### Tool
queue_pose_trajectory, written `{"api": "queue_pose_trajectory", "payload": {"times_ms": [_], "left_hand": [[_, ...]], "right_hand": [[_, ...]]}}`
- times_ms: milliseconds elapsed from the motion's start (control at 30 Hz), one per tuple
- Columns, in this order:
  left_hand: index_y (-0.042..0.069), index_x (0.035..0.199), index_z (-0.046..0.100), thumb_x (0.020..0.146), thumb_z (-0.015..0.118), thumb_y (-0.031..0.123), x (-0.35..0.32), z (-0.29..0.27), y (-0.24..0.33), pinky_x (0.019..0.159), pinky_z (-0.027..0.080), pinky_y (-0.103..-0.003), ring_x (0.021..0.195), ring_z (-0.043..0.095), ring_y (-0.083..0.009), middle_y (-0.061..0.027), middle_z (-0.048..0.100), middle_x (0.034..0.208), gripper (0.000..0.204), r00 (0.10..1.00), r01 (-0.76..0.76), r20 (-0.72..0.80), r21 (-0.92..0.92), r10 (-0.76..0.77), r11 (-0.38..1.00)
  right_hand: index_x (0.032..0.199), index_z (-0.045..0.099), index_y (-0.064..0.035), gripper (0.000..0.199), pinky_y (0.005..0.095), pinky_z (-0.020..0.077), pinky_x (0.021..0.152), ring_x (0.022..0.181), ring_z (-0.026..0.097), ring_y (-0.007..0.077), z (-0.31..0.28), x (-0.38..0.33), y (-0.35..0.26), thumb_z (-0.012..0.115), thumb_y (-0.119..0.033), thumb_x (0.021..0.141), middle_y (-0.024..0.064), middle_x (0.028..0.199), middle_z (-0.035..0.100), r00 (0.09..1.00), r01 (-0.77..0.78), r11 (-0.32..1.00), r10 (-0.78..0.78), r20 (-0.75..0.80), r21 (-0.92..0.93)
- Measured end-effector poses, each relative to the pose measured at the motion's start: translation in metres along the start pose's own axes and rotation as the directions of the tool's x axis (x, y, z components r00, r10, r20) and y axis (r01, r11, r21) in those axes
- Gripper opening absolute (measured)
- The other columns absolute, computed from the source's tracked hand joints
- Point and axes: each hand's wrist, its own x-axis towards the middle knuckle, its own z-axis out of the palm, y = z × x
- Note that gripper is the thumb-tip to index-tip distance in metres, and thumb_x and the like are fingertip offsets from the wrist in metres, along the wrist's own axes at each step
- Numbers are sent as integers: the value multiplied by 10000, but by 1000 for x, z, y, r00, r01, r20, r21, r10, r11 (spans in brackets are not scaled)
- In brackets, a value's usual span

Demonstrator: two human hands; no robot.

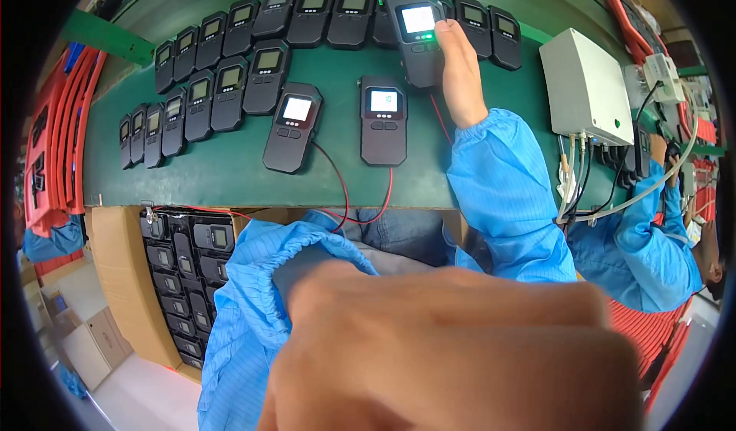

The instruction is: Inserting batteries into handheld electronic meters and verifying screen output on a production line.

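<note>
My right hand (460, 71) reaches to the far side of the green table (215, 178) and grips a black handheld device (418, 36) with a lit white screen, tilted up off the back row. Two more black devices with lit screens lie flat nearer me, one on the left (293, 124) and one in the middle (383, 118), each trailing red and black wires (345, 201). My left hand (445, 347) is raised very close to the camera. It fills the lower picture with its back toward me and the fingers curled out of sight.
Rows of dark-screened black devices (207, 94) cover the table's left and back. A cardboard box (115, 278) of stacked devices stands below the table edge at left. A white junction box (586, 86) with cables sits at right. A co-worker's blue sleeve (652, 247) is beyond it. Red trays (57, 140) stand at far left.
</note>
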Motion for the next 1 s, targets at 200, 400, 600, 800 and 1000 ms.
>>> {"api": "queue_pose_trajectory", "payload": {"times_ms": [200, 400, 600, 800, 1000], "left_hand": [[57, 832, 700, 734, 726, 142, -12, -32, -27, 627, 467, -264, 714, 599, -170, -46, 667, 816, 133, 967, 199, -245, 543, -73, 816], [-17, 1006, 651, 859, 670, 373, -22, -143, -79, 609, 454, -278, 687, 565, -134, -65, 622, 774, 417, 741, 671, -597, 684, -308, 287], [-33, 1037, 658, 854, 664, 424, 15, -149, -105, 632, 468, -297, 702, 585, -139, -72, 625, 766, 492, 758, 618, -480, 746, -442, 249], [4, 1023, 704, 850, 644, 463, 69, -259, -142, 755, 488, -311, 799, 659, -238, -138, 698, 871, 494, 729, 665, -535, 700, -427, 259], [108, 1120, 663, 890, 591, 432, 66, -329, -175, 804, 498, -357, 941, 645, -278, -94, 665, 1046, 404, 815, 361, -549, 732, -187, -578]], "right_hand": [[1169, 548, -12, 421, 275, 452, 832, 935, 575, 146, 0, -4, -3, 433, -382, 1006, 64, 1022, 626, 991, 50, 997, -57, -118, -65], [1109, 558, 4, 462, 294, 442, 798, 863, 534, 135, 2, -3, -1, 352, -402, 1029, 50, 941, 609, 970, 226, 974, -228, -90, -23], [1167, 563, -5, 499, 296, 441, 800, 883, 552, 141, -13, -1, -5, 348, -429, 1020, 60, 1001, 619, 987, 134, 989, -139, -84, -70], [1115, 592, -71, 312, 236, 379, 598, 720, 516, 66, -20, 2, -9, 538, -335, 957, -10, 921, 595, 992, -126, 991, 127, 7, -52], [1017, 595, -58, 277, 260, 356, 522, 604, 477, 72, -20, 1, 7, 669, -280, 869, -25, 771, 539, 967, 155, 890, -48, 251, -429]]}}
